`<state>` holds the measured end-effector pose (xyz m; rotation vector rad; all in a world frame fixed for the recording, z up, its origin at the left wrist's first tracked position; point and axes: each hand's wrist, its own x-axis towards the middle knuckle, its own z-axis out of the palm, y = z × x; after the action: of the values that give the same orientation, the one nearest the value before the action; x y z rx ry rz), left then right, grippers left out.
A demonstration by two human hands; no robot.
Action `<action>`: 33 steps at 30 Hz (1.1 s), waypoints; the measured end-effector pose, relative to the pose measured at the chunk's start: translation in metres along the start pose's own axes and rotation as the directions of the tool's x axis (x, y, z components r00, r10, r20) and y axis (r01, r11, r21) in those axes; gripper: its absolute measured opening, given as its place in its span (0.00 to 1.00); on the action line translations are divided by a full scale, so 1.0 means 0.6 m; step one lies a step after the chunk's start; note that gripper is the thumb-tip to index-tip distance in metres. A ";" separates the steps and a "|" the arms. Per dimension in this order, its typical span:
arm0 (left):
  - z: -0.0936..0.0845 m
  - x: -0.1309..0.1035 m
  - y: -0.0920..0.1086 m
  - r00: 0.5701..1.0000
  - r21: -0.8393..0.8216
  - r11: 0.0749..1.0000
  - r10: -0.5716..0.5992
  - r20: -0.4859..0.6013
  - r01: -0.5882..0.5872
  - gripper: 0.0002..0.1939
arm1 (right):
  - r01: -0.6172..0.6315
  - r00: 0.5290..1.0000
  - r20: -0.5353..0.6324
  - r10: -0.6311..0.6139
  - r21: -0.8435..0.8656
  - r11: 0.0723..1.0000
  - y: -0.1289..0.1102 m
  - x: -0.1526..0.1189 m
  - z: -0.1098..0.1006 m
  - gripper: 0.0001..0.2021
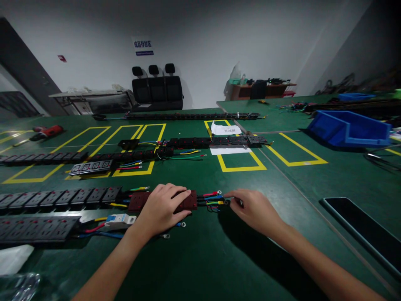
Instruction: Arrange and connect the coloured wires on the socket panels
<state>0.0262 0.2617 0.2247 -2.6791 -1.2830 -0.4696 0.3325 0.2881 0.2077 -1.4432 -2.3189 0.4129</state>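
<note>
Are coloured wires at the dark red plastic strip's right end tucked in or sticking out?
Sticking out: the coloured wires, ring-tipped, show beyond the dark red plastic socket strip, near the right hand.

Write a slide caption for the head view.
Left hand on a dark red socket strip, right hand at its colored wires, over a green table.

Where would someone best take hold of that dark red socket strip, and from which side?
Probably by its two long edges, coming from above: the dark red socket strip lies flat, and its long, narrow body would let fingers straddle it. The left hand rests across its top. I'd avoid the right end, where wires stick out.
</note>
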 end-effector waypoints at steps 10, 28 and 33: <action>0.001 0.000 0.000 1.000 -0.003 1.000 -0.002 0.009 0.002 0.28 | -0.001 0.997 0.075 0.008 -0.089 0.996 -0.007 0.001 -0.001 0.19; 0.001 0.000 -0.001 1.000 -0.004 1.000 -0.003 -0.001 0.003 0.28 | 0.004 0.999 0.038 -0.001 -0.093 0.996 -0.004 -0.001 0.001 0.18; 0.001 -0.001 -0.001 1.000 -0.005 1.000 -0.003 -0.001 0.003 0.27 | 0.005 0.998 0.056 0.001 -0.117 0.993 -0.004 -0.001 0.002 0.18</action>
<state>0.0253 0.2618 0.2239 -2.6809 -1.2882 -0.4748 0.3305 0.2864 0.2077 -1.5013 -2.4252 0.3250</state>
